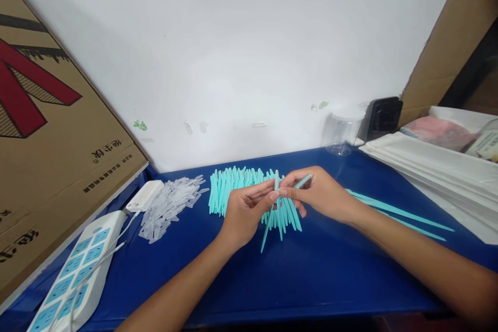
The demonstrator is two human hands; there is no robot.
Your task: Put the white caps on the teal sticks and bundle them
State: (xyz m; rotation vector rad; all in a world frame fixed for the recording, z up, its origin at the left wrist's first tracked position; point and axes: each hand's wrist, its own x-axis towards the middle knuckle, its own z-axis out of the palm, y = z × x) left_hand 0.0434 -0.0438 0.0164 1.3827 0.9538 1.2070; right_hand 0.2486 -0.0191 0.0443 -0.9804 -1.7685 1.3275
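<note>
My left hand (pixel 245 212) is closed, its thumb and fingers pinching a slim turquoise stick (pixel 279 215) whose upper end is paler. My right hand (pixel 315 194) meets it there, thumb and fingertips closed at the same stick. A second turquoise stick (pixel 302 181) pokes up between the right hand's fingers. Another thin stick (pixel 266 236) slants down below the left thumb; which hand has it I cannot tell. Behind and under both hands lies a wide row of turquoise sticks (pixel 229 184), partly hidden. Left of it is a heap of small translucent sleeve-like pieces (pixel 169 205).
A white power strip (pixel 99 264) with cables and a small white box (pixel 146 194) lie left, beside a large carton (pixel 58 114). Rightward on the blue table (pixel 311 280) are loose turquoise sticks (pixel 404 212), a clear jar (pixel 342 132), a black object (pixel 385 116) and stacked white sheets (pixel 428 171).
</note>
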